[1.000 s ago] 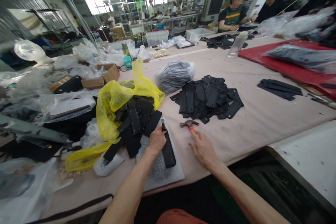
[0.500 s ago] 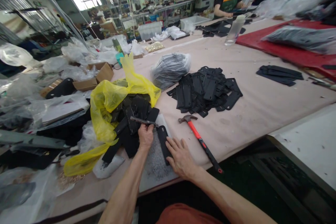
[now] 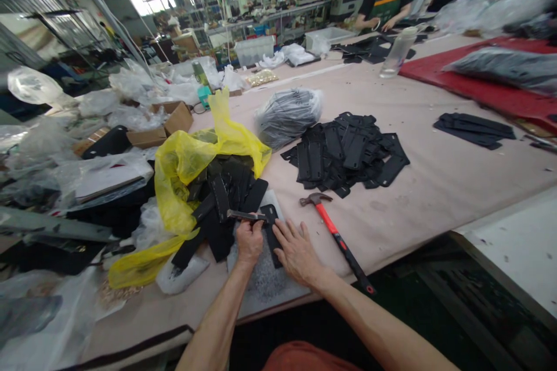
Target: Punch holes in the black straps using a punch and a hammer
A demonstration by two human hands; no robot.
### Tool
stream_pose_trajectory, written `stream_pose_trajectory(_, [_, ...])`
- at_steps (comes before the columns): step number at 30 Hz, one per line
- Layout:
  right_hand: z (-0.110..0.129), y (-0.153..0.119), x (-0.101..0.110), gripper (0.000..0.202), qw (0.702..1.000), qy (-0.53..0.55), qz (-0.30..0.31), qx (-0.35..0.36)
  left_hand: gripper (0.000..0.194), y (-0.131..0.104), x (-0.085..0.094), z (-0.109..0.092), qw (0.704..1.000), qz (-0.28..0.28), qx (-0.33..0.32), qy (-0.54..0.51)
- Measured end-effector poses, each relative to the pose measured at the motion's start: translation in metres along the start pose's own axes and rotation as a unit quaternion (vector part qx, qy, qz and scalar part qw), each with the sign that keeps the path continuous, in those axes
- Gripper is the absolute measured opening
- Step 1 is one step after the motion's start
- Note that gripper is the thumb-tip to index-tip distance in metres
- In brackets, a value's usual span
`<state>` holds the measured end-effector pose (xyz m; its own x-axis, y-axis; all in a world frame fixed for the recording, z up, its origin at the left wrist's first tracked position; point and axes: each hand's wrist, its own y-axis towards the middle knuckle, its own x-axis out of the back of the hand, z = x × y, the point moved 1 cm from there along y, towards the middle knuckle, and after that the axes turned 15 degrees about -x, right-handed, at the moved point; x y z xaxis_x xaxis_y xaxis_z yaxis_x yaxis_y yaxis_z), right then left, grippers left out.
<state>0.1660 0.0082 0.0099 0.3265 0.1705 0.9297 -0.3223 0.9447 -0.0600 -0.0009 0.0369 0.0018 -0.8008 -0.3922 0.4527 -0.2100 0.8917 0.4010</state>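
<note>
My left hand (image 3: 249, 243) is closed round a slim dark metal tool (image 3: 243, 215), kind unclear, lying nearly level. Its right end is at the upper part of a flat black strip (image 3: 272, 243) with rounded corners and a small slot near the top. Fingers outstretched, my right hand (image 3: 300, 252) presses flat on the strip's right edge. Under the strip is a pale, scuffed board (image 3: 261, 290). A claw hammer (image 3: 335, 235) with a red and black handle lies to the right of my right hand.
Left of the board, a yellow plastic bag (image 3: 178, 153) spills black strips (image 3: 221, 237). Beyond the hammer lies a heap of black slotted pieces (image 3: 348, 148), beside a clear-wrapped bundle (image 3: 287, 116). A co-worker (image 3: 387, 6) is across the table, near a clear bottle (image 3: 398, 52).
My left hand and the tool have moved slightly right and down, bringing the tool's end over the strip's top. My right hand stays on the strip. The view has shifted a little.
</note>
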Motion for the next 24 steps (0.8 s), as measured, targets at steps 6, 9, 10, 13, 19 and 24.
stream_pose_trajectory(6, [0.001, 0.011, 0.005, 0.062, 0.999, 0.02, 0.016, -0.02, 0.018, 0.002, 0.001, 0.005, 1.0, 0.007, -0.001, 0.001])
stream_pose_trajectory(9, [-0.011, -0.005, 0.006, 0.075, 0.998, 0.038, 0.045, -0.012, 0.017, 0.0, 0.0, 0.006, 1.0, 0.024, -0.009, 0.0])
stream_pose_trajectory(10, [-0.015, -0.01, 0.006, 0.078, 0.998, 0.042, 0.055, -0.007, 0.016, 0.0, -0.001, 0.006, 1.0, 0.024, -0.008, 0.0])
stream_pose_trajectory(13, [-0.02, -0.013, 0.005, 0.079, 0.997, 0.043, 0.062, -0.005, 0.016, 0.001, -0.002, 0.006, 1.0, 0.014, -0.004, -0.002])
stream_pose_trajectory(19, [-0.008, 0.033, 0.004, 0.074, 0.999, 0.036, 0.03, -0.024, 0.018, 0.012, -0.001, 0.005, 1.0, -0.001, -0.009, 0.003])
stream_pose_trajectory(24, [-0.017, 0.04, 0.001, 0.074, 0.997, 0.073, 0.03, -0.014, 0.017, 0.007, 0.003, 0.003, 0.999, 0.041, -0.016, -0.011])
